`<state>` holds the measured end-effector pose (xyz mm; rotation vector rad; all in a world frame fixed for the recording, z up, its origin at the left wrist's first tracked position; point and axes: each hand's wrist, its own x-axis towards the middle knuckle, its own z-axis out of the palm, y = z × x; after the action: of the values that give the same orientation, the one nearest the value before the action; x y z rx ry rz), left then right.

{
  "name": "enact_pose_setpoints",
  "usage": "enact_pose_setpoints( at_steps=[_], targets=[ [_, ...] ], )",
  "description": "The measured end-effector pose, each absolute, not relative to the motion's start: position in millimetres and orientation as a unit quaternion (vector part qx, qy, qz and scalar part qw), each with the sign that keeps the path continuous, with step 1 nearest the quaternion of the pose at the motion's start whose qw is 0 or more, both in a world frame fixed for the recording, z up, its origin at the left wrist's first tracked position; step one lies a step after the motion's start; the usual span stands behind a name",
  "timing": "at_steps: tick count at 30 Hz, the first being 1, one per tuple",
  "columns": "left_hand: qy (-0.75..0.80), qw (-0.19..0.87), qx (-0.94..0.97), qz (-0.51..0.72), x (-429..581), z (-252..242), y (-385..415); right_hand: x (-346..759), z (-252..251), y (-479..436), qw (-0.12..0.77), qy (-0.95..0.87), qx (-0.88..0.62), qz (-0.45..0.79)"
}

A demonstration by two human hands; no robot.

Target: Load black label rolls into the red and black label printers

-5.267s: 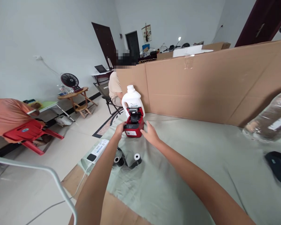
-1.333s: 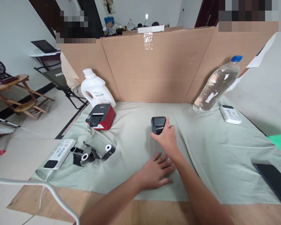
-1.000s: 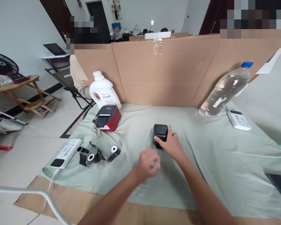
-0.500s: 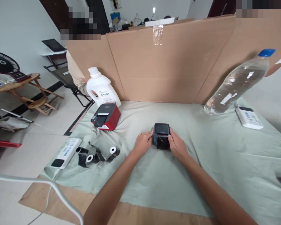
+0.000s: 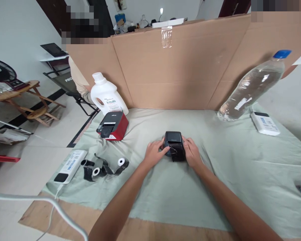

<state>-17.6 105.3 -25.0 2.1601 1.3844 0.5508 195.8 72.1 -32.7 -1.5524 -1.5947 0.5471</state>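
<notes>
A small black printer [image 5: 174, 144] sits in the middle of the grey-green cloth [image 5: 230, 167]. My left hand [image 5: 154, 154] grips its left side, thumb on the front face. My right hand [image 5: 192, 154] clasps its right side with curled fingers. A red and black printer [image 5: 112, 125], lid closed, stands further left, in front of a white jug [image 5: 107, 94].
Black-wrapped paper rolls [image 5: 104, 167] and a white power strip [image 5: 69, 161] lie near the left edge. A clear water bottle [image 5: 251, 85] leans on the cardboard wall [image 5: 180, 67]. A white device [image 5: 264, 123] lies at right. A person sits behind the cardboard at left.
My left hand rose from the cloth and joined my right on the black printer. Both hands now clasp its sides, and the left thumb has moved onto its front.
</notes>
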Motion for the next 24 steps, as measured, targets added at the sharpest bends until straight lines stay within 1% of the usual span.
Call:
enact_pose_setpoints(
  at_steps=[6, 10, 12, 13, 17, 19, 21, 22, 24],
  targets=[
    [0.507, 0.261, 0.797, 0.201, -19, -26, 106, 201, -21, 126, 0.349, -0.641, -0.661, 0.173],
    [0.507, 0.264, 0.795, 0.203, -19, -26, 105, 207, -11, 131, 0.337, -0.662, -0.657, 0.129],
    [0.505, 0.265, 0.795, 0.207, -19, -26, 105, 208, -6, 128, 0.313, -0.687, -0.646, 0.112],
    [0.505, 0.264, 0.794, 0.209, -19, -26, 105, 207, -3, 129, 0.281, -0.703, -0.643, 0.111],
    [0.506, 0.256, 0.794, 0.218, -18, -27, 105, 197, 8, 144, 0.104, -0.727, -0.667, 0.13],
    [0.507, 0.25, 0.796, 0.218, -18, -27, 105, 193, 13, 154, 0.049, -0.725, -0.674, 0.134],
    [0.506, 0.246, 0.797, 0.217, -19, -28, 106, 192, 17, 159, 0.031, -0.729, -0.672, 0.126],
    [0.506, 0.245, 0.798, 0.219, -19, -29, 106, 194, 19, 160, 0.036, -0.73, -0.672, 0.12],
    [0.503, 0.247, 0.797, 0.224, -19, -31, 107, 200, 27, 157, 0.075, -0.729, -0.671, 0.117]
  ],
)
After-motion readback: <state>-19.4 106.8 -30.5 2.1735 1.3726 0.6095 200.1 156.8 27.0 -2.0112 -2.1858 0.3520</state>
